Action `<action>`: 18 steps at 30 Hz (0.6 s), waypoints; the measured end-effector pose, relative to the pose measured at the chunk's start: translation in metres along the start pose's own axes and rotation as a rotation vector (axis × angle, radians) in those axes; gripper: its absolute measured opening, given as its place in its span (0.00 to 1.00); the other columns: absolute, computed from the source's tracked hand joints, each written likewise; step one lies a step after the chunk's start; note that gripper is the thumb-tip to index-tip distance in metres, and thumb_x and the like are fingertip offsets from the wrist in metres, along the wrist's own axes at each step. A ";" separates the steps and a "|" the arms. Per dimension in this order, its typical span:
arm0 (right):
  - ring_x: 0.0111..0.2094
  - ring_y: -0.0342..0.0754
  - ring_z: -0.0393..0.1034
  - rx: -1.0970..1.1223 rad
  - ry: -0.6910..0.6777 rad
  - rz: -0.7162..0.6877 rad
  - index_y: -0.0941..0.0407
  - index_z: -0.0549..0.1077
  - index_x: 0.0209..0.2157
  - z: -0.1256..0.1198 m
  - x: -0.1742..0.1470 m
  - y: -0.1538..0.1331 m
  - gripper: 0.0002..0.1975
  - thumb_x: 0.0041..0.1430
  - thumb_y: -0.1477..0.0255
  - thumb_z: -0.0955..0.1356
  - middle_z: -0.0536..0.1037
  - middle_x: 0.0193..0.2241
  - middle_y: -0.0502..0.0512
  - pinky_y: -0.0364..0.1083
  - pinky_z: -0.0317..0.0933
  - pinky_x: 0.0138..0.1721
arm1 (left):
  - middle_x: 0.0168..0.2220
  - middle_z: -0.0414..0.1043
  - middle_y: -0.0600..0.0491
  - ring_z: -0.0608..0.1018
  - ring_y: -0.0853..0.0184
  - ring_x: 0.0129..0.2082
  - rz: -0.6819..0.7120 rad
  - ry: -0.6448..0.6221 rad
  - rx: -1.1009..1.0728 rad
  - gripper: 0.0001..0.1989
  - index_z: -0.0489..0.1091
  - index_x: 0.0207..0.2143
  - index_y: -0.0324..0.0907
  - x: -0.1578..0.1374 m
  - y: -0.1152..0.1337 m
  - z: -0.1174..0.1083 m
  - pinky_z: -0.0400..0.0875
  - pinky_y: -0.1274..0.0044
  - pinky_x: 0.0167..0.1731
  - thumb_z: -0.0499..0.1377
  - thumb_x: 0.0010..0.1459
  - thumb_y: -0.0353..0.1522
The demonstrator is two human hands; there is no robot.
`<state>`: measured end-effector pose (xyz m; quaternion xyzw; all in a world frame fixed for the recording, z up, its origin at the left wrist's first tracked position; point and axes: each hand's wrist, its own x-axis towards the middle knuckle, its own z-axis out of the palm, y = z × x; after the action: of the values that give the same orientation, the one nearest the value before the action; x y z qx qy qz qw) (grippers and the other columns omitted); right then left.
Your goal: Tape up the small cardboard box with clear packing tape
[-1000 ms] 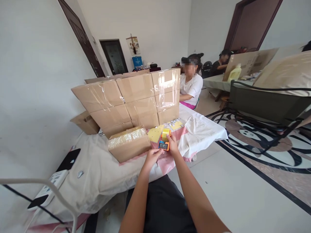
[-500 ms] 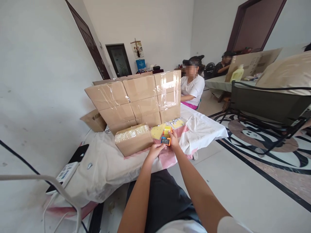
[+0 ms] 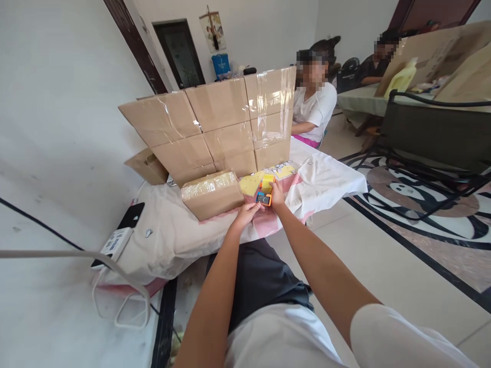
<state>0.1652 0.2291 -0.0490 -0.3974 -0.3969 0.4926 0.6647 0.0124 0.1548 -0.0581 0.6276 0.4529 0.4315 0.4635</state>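
Thing in hand: a small tape dispenser [image 3: 264, 192] with an orange frame, a blue part and a yellow roll, held just above the table [image 3: 169, 240] beside a yellow card [image 3: 250, 184].
Right hand: the right hand [image 3: 276, 197] grips the tape dispenser from its right side, fingers closed around the frame.
Left hand: the left hand [image 3: 245, 213] sits just below and left of it, fingertips touching the lower edge; whether it pinches a tape end is too small to tell.
Weight: likely light, easily carried one-handed.
Stiffness: the plastic frame looks rigid; the tape itself is thin and floppy.
Caution: the cutting edge is probably sharp, and loose tape will stick to itself.
Best hold: around the frame's sides, away from the blade.
Nearby: a taped cardboard box [image 3: 213, 193] lies just left of the hands, with a stack of sealed boxes [image 3: 218, 122] behind it.
Others: a seated person in a white shirt [image 3: 312, 110] works beyond the stack.
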 end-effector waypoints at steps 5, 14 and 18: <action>0.38 0.47 0.72 -0.013 0.049 0.049 0.53 0.73 0.41 -0.001 0.004 0.001 0.18 0.54 0.57 0.66 0.76 0.34 0.49 0.44 0.66 0.38 | 0.40 0.82 0.44 0.81 0.55 0.46 -0.048 -0.024 -0.050 0.25 0.80 0.34 0.38 0.005 -0.002 -0.001 0.68 0.63 0.58 0.64 0.56 0.53; 0.41 0.47 0.70 -0.030 0.075 0.080 0.54 0.73 0.39 -0.001 0.005 -0.003 0.14 0.57 0.60 0.66 0.74 0.35 0.50 0.44 0.66 0.41 | 0.39 0.82 0.44 0.81 0.56 0.45 -0.184 -0.034 -0.142 0.25 0.80 0.39 0.36 0.009 0.004 -0.001 0.68 0.60 0.58 0.70 0.51 0.49; 0.42 0.47 0.70 -0.013 0.057 0.070 0.54 0.72 0.43 0.002 0.000 -0.007 0.14 0.57 0.63 0.64 0.75 0.37 0.50 0.44 0.65 0.44 | 0.38 0.82 0.45 0.82 0.57 0.42 -0.245 -0.035 -0.160 0.26 0.80 0.40 0.36 0.009 0.008 -0.002 0.72 0.61 0.55 0.76 0.42 0.44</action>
<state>0.1653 0.2279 -0.0421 -0.4293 -0.3668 0.5014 0.6556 0.0139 0.1628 -0.0484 0.5362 0.4822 0.3956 0.5688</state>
